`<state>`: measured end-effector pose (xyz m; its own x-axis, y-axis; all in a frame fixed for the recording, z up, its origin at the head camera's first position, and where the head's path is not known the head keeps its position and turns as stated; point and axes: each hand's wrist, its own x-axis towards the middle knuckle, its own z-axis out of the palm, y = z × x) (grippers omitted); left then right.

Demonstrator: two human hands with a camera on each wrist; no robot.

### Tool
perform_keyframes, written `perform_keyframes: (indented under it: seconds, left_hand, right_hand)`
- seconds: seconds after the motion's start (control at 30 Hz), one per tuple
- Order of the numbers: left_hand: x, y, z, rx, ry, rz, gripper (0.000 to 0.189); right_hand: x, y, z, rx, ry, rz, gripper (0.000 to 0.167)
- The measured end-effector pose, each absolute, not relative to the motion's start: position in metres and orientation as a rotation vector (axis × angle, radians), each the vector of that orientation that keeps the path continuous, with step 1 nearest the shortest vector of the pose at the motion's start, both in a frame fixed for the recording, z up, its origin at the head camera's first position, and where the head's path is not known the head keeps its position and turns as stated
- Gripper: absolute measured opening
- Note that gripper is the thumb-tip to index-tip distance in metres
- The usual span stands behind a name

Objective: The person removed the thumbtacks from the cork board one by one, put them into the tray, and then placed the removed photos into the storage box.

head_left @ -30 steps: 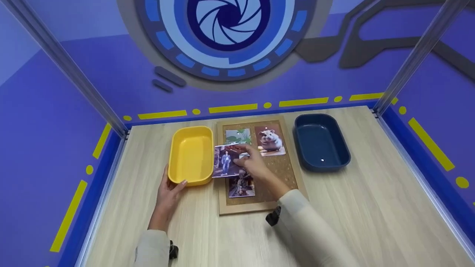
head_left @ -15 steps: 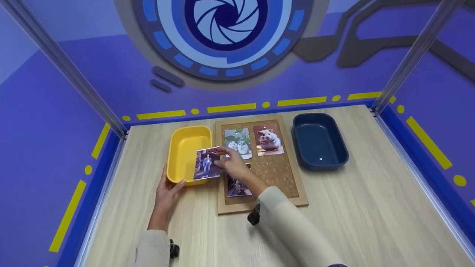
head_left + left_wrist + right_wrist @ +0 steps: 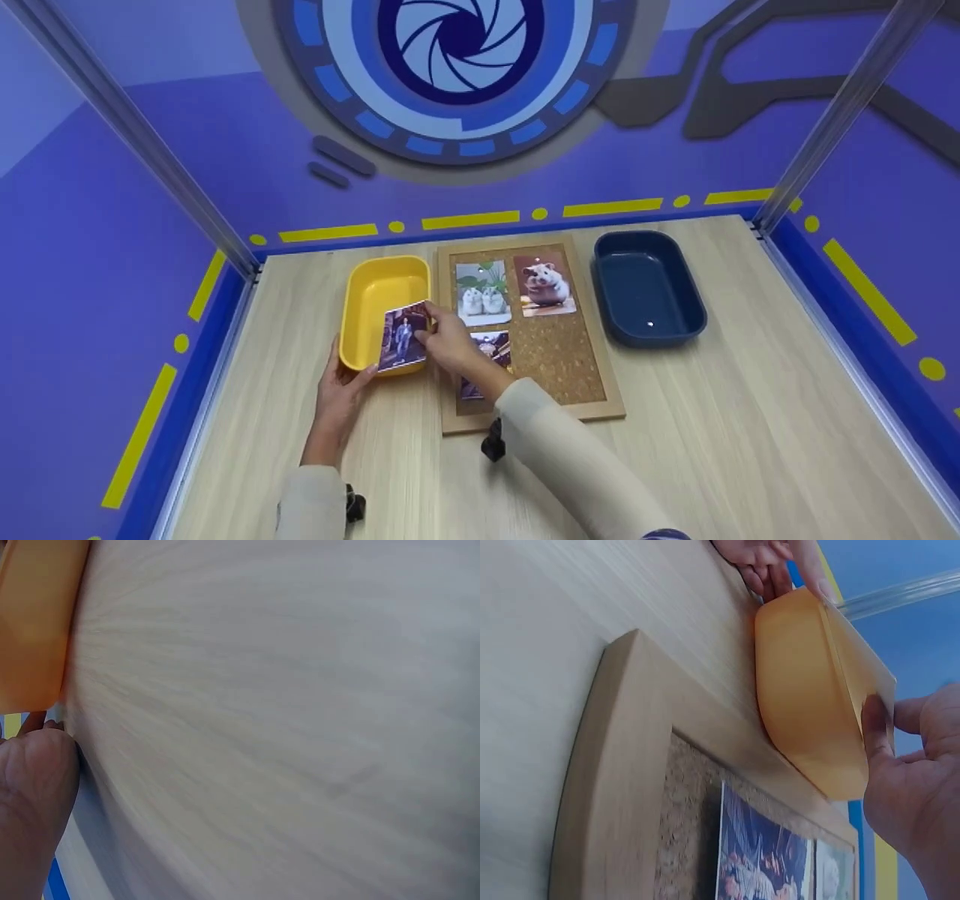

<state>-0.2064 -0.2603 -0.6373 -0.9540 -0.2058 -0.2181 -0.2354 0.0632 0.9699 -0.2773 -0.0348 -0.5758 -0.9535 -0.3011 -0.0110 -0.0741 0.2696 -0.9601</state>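
In the head view my right hand (image 3: pixel 454 345) pinches a photo print (image 3: pixel 403 335) of a standing person in blue by its right edge. The photo is tilted over the near part of the yellow box (image 3: pixel 360 300). The right wrist view catches my right hand (image 3: pixel 922 772) with thumb and fingers on both sides of the print, just above the box rim. My left hand (image 3: pixel 339 397) holds the box at its near-left corner, thumb on the rim and fingers along the outside wall. Only part of that hand (image 3: pixel 34 802) shows in the left wrist view.
A wood-framed cork board (image 3: pixel 559 360) lies beside the box. On it are a photo of two hamsters (image 3: pixel 484 296), a photo of one hamster (image 3: pixel 546 286) and a dark photo (image 3: pixel 491 346), partly hidden by the right arm. A navy box (image 3: pixel 651 292) stands to the right.
My right hand has carried the photo leftward from over the cork board to over the yellow box, uncovering the two-hamster photo. The left hand has stayed at the box corner.
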Motion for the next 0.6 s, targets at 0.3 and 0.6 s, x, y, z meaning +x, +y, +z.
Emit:
perform_keyframes:
  seconds: [0.3,0.6]
  left_hand:
    - [-0.205,-0.261,-0.636,-0.485,2.3,2.053,0.102]
    - [-0.205,-0.263,-0.637,-0.468,2.293,2.055,0.102]
  right_hand:
    - [-0.282,-0.051,-0.572,-0.169,2.431,-1.81,0.053]
    - [-0.287,-0.062,-0.575,-0.165,2.487,-1.737,0.045]
